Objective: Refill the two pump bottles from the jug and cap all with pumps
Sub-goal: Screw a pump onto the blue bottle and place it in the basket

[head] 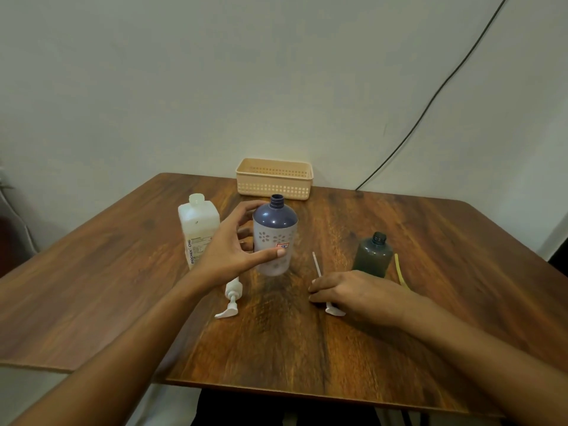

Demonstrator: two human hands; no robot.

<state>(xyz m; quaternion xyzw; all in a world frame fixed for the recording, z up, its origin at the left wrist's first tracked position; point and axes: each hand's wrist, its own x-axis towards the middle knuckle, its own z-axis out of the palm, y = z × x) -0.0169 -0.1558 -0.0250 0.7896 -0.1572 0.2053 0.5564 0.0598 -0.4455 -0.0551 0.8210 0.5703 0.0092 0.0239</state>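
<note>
My left hand (230, 247) is wrapped around a blue-topped bottle with a flower pattern (274, 238), which stands upright and uncapped at the table's middle. Behind my left hand stands a white square jug (196, 222), its mouth open. A small dark grey bottle (373, 255) stands uncapped to the right. My right hand (353, 292) lies on the table over a white pump (333, 310); its dip tube (316, 264) sticks out toward the back. Another white pump (230, 299) lies near my left wrist. A yellow tube (399, 270) lies right of the grey bottle.
A beige slotted basket (274, 179) stands at the back edge of the wooden table (276, 348), against the wall. A black cable (430, 103) runs down the wall to the right.
</note>
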